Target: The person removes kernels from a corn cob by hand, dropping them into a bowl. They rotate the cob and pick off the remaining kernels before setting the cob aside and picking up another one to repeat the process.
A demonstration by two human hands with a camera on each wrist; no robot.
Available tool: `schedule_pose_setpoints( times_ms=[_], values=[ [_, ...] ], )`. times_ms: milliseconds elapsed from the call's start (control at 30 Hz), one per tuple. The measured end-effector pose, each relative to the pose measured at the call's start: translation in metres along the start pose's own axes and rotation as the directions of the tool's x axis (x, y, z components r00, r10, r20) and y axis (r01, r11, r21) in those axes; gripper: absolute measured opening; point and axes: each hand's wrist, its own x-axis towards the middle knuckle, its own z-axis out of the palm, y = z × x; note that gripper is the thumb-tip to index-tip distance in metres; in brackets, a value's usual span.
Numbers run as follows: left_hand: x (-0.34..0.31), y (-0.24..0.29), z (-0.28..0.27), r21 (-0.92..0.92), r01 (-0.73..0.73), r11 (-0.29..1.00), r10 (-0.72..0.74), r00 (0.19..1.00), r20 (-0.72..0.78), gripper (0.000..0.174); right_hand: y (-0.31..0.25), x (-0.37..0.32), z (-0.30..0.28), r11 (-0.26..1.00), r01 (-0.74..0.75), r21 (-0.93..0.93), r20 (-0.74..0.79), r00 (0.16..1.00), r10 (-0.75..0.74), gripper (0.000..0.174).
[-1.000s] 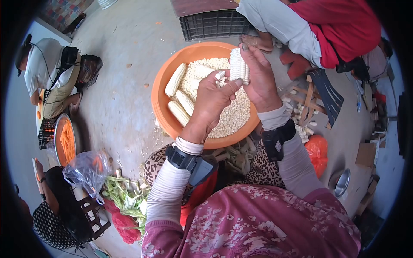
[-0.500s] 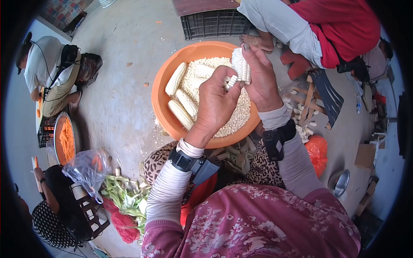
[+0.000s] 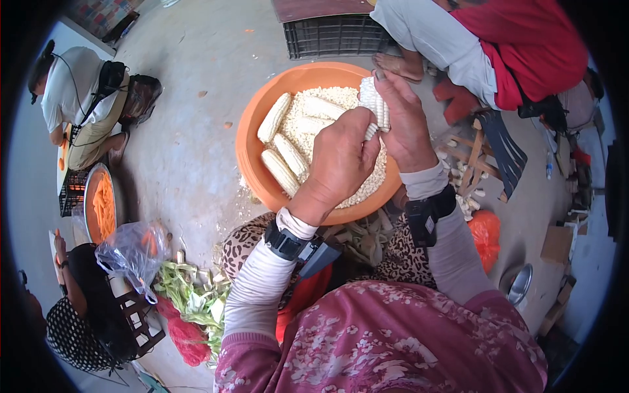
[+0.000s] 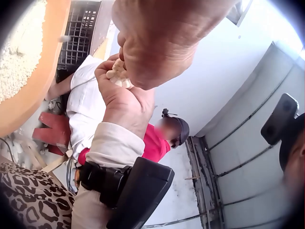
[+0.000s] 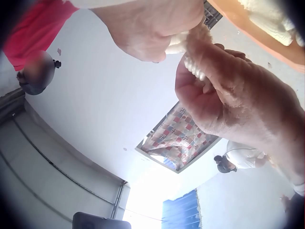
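A white corn cob (image 3: 375, 101) is held upright over the orange basin (image 3: 252, 131). My right hand (image 3: 407, 124) grips it from the right side, fingers wrapped behind it. My left hand (image 3: 341, 157) is closed over the cob's lower part, thumb against the kernel rows. In the left wrist view the cob (image 4: 119, 76) shows between my left hand (image 4: 157, 38) and my right hand (image 4: 121, 98). The right wrist view shows the cob's kernel rows (image 5: 193, 62) pinched between my right hand (image 5: 152, 24) and my left hand (image 5: 228, 95).
The basin holds loose white kernels (image 3: 363, 183) and several whole cobs (image 3: 280, 171). A black crate (image 3: 334, 36) and a seated person in red (image 3: 517, 39) are beyond it. Husks (image 3: 190, 295), a plastic bag (image 3: 131, 255) and a tray of orange strips (image 3: 101, 206) lie at the left.
My left hand has slid up and closed over the lower cob, where a second ago it held loose kernels just beside it. The right hand kept its grip.
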Motion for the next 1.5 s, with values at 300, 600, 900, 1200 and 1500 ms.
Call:
schedule_pose_setpoints(
  times_ms=[300, 600, 900, 1200, 1500],
  values=[
    [0.006, -0.002, -0.014, -0.201, 0.310, 0.929, -0.264, 0.938, 0.225, 0.012, 0.002, 0.000, -0.002, 0.995, -0.005, -0.103, 0.037, 0.999, 0.009, 0.030],
    [0.008, -0.010, -0.018, -0.448, 0.432, 0.783, -0.279, 0.887, 0.368, 0.007, -0.001, -0.002, 0.003, 0.993, -0.032, -0.111, 0.067, 0.997, 0.039, 0.031],
    [0.019, -0.017, -0.040, -0.425, 0.554, 0.716, -0.496, 0.832, 0.248, 0.014, -0.006, -0.003, 0.005, 0.996, -0.066, -0.058, 0.049, 0.996, 0.069, 0.032],
    [0.015, -0.034, -0.036, -0.108, 0.398, 0.911, -0.368, 0.903, 0.223, 0.023, -0.001, 0.000, 0.000, 0.994, -0.054, -0.098, 0.070, 0.996, 0.061, 0.022],
    [0.017, -0.028, -0.036, -0.185, 0.506, 0.842, -0.479, 0.860, 0.175, 0.023, -0.003, -0.003, 0.006, 0.996, -0.080, -0.029, 0.100, 0.992, 0.083, 0.029]
  ],
)
